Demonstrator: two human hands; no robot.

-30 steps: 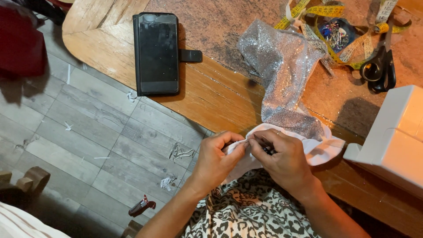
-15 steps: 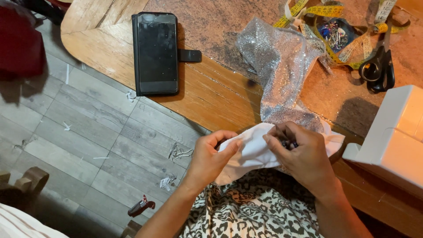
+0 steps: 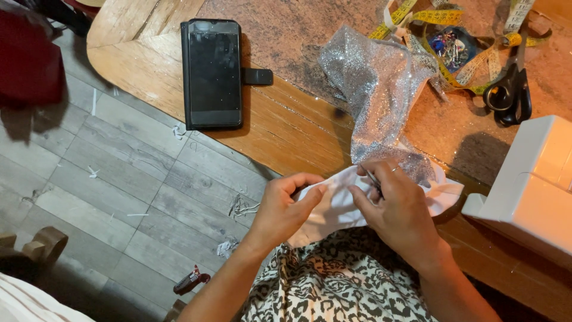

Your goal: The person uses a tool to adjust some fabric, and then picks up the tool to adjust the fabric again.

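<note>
My left hand [image 3: 285, 206] pinches the left edge of a piece of white fabric [image 3: 333, 206] held over my lap at the table's edge. My right hand [image 3: 396, 206] grips the same fabric from the right and holds a thin metal pin or needle [image 3: 370, 176] between its fingertips, pointing up and left. A strip of silver glitter fabric [image 3: 375, 89] runs from the tabletop down to the white piece. Its lower end is hidden behind my right hand.
A black phone in a flip case [image 3: 213, 73] lies on the wooden table [image 3: 286, 125]. Black scissors [image 3: 509, 92], a yellow tape measure [image 3: 429, 18] and a dish of pins [image 3: 450, 48] lie at the back right. A white sewing machine [image 3: 530, 191] stands at right. Thread scraps litter the grey floor [image 3: 119, 179].
My right hand has drawn the pin out and up to the right, away from my left hand. The white fabric now shows spread between the two hands.
</note>
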